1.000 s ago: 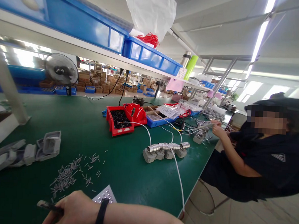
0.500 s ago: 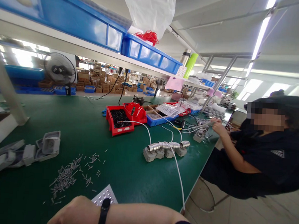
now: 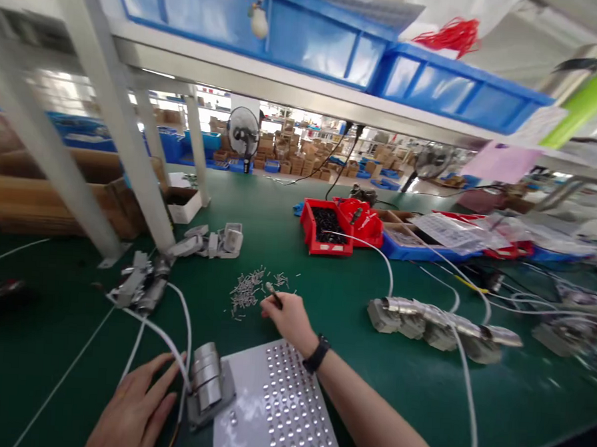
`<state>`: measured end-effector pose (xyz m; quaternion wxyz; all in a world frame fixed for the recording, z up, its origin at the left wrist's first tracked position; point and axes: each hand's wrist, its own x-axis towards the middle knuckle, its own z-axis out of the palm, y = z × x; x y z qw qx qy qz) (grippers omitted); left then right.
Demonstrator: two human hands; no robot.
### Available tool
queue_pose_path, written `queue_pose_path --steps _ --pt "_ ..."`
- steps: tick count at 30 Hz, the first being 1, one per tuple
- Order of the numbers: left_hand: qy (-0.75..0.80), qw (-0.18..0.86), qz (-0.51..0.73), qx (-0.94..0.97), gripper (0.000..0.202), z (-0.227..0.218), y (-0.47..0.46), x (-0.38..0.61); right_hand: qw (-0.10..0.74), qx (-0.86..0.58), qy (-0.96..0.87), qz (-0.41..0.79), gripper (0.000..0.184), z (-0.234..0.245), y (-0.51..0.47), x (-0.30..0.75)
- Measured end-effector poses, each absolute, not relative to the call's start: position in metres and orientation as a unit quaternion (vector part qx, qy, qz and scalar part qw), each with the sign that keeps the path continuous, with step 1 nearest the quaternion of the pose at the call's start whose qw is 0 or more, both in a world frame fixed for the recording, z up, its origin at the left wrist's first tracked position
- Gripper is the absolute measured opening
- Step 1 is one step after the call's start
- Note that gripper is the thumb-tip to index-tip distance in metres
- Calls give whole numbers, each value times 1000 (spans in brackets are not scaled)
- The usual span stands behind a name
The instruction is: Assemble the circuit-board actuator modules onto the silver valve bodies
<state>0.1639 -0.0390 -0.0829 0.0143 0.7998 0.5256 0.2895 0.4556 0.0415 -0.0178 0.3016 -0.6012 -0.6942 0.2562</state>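
My right hand point(image 3: 293, 320) is closed on a short dark rod with a pale tip point(image 3: 273, 294); its exact kind is unclear. It is at the right edge of a loose pile of small screws point(image 3: 246, 289). My left hand point(image 3: 141, 405) lies low on the left, fingers stretched out, beside a white cable point(image 3: 176, 350). I cannot tell whether its fingertips touch the cable. Just right of that hand stands a silver cylindrical fitting on a grey base point(image 3: 207, 382). A white plate point(image 3: 245, 421) with rows of shiny round metal pieces lies under my right wrist.
Grey housings point(image 3: 212, 244) lie behind the screws. Metal fittings point(image 3: 142, 282) with cables sit left by a shelf post point(image 3: 118, 121). A row of similar fittings point(image 3: 436, 327) is to the right. Red bin point(image 3: 327, 245) and blue bin point(image 3: 407, 249) stand behind; a shelf point(image 3: 286, 83) runs overhead.
The view has swung left and down. My left hand, the fitting and most of the plate are now visible. My right hand shows at the screws with the dark rod; the co-worker has left view.
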Motion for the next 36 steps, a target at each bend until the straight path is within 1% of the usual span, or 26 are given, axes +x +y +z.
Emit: queue_pose_path --steps 2,4,6,9,11,15,19,22,24,26,29,30,31,33,34,36 --pt "562 36 269 781 37 -62 -32 172 286 -605 -701 247 11 -17 54 459" --pt "539 86 254 798 33 -46 -14 188 256 -597 -719 245 5 -17 60 452" --pt "514 128 242 813 30 -39 10 205 224 -592 -736 241 8 -19 59 437" --pt "498 151 226 824 30 -44 46 226 190 -610 -739 214 17 -23 55 413" --pt "477 154 213 839 28 -48 64 235 174 -625 -735 198 17 -27 54 404" --pt "454 155 194 856 15 -48 83 245 168 -633 -732 190 10 -32 55 403" --pt "473 155 197 845 10 -46 85 249 214 -618 -728 208 11 -26 55 415" --pt "492 169 216 827 12 -45 78 245 273 -585 -721 252 14 -14 44 425" --pt "510 190 237 804 12 -44 65 235 304 -564 -710 292 11 -5 28 430" --pt "536 217 263 772 11 -43 45 220 360 -524 -657 406 9 2 5 433" --pt "573 255 289 723 15 -42 2 196 437 -421 -482 632 24 3 -33 429" --pt "583 273 304 703 17 -43 -13 189 445 -396 -431 678 26 -1 -44 426" --pt "590 294 329 677 17 -43 -28 185 446 -392 -405 695 26 -5 -54 421" --pt "593 328 394 621 19 -44 -53 180 453 -432 -415 660 26 -17 -69 410" --pt "586 330 422 607 19 -44 -63 181 463 -466 -443 610 26 -24 -74 405" --pt "560 297 444 633 16 -44 -76 184 480 -526 -515 477 25 -37 -81 395"
